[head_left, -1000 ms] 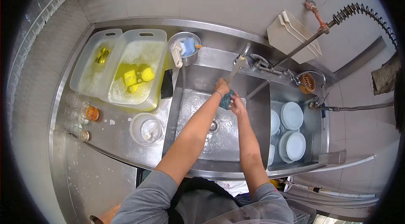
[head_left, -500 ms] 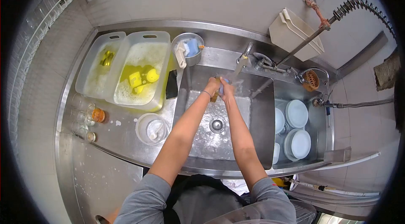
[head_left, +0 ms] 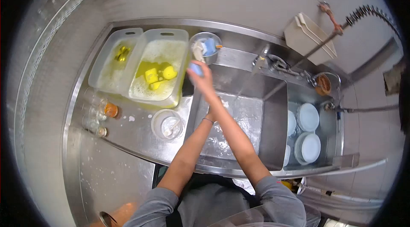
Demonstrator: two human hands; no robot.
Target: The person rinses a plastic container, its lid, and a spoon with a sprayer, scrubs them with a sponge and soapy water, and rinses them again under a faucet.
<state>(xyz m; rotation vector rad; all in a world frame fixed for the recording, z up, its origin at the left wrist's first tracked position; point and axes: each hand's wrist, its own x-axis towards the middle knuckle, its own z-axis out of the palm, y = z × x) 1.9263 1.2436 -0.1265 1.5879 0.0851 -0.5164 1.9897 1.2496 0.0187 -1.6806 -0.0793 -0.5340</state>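
My right hand [head_left: 204, 81] is closed around a blue sponge [head_left: 195, 69], above the left rim of the large sink basin [head_left: 273, 141]. A round metal pot [head_left: 213, 59] holding another blue sponge and a whitish item stands just beyond it. My left hand [head_left: 215, 111] is low over the basin, mostly covered by my right forearm. Its fingers and anything in them are hidden. Water runs from the tap [head_left: 259, 58] into the basin.
Left of the basin, two translucent tubs [head_left: 181, 43] hold foamy yellow water and yellow objects. A white container [head_left: 154, 129], several glasses and an orange-filled jar [head_left: 111, 109] stand nearby. Plates [head_left: 308, 117] sit stacked in the right basin. A spray hose [head_left: 369, 11] arches above.
My right hand has moved left with the blue sponge, away from the tap's stream, crossing over my left arm. My left hand has moved down and nearer. The view has shifted slightly.
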